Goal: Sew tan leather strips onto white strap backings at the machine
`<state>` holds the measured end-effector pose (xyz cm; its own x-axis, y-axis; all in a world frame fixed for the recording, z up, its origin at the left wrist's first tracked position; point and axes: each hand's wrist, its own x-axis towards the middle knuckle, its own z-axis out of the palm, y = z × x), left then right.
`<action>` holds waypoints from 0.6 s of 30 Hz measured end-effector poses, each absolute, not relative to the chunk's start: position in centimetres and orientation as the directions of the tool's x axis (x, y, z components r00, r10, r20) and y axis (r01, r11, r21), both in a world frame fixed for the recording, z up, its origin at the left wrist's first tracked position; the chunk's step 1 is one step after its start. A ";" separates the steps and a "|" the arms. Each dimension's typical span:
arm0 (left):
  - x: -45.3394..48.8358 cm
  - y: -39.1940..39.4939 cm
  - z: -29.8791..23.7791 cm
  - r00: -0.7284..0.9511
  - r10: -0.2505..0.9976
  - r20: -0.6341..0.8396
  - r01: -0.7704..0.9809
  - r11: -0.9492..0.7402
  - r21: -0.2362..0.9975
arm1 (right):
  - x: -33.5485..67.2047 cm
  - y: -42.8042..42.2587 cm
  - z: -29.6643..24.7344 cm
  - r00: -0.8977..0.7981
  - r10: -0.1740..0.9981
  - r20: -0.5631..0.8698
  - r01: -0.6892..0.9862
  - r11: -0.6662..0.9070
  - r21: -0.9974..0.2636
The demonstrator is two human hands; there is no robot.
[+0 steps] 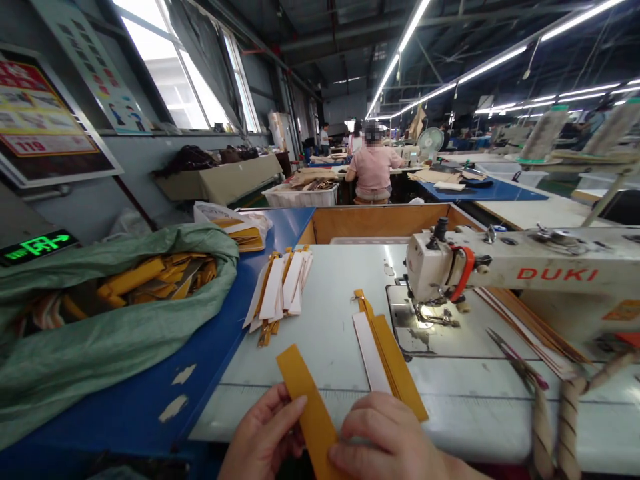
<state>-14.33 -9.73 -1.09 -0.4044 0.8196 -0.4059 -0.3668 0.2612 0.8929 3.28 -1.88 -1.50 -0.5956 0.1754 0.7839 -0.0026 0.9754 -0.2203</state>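
Observation:
A flat mustard-yellow strip (311, 415) slants between my hands at the front edge of the sewing table. My left hand (273, 433) pinches its left edge, thumb on top. Lower down, my right hand (387, 440) grips the same strip between thumb and curled fingers. Just beyond the right hand lie a white strip (370, 353) and a stack of yellow strips (397, 367), with a yellow zipper (364, 301) at their far end. The sewing machine (450, 267) stands to the right, its needle area lit.
A bundle of white and yellow zipper pieces (285, 287) lies at the table's left. Scissors (520, 363) and long strips (530, 333) lie right of the needle plate. A green sack (125, 347) of yellow scraps sits far left. A seated person (373, 167) works ahead.

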 end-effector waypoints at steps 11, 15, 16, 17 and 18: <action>-16.5 -10.3 -0.5 -0.419 0.872 0.254 0.671 0.108 0.734 | 3.9 -1.9 -0.6 -0.608 0.096 0.788 -0.089 0.978 -0.188; -15.7 -9.4 0.4 -0.148 0.987 -0.065 0.623 0.144 0.769 | 3.9 -2.2 -0.6 -0.578 0.069 0.813 -0.080 0.987 -0.141; -15.5 -9.1 0.6 -0.099 0.989 -0.105 0.599 0.144 0.788 | 4.0 -2.3 -0.6 -0.578 0.070 0.813 -0.082 0.986 -0.143; -15.3 -8.8 0.7 -0.057 0.990 -0.126 0.572 0.136 0.809 | 4.1 -2.4 -0.7 -0.586 0.071 0.807 -0.086 0.985 -0.149; -15.2 -8.5 0.9 -0.025 0.991 -0.133 0.547 0.125 0.828 | 4.2 -2.5 -0.7 -0.599 0.072 0.797 -0.089 0.984 -0.156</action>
<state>-15.15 -8.47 0.92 -0.0253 0.9908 -0.1326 0.5474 0.1248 0.8275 4.25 -2.50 -0.70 -0.5991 0.0722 0.7974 -0.0891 0.9837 -0.1560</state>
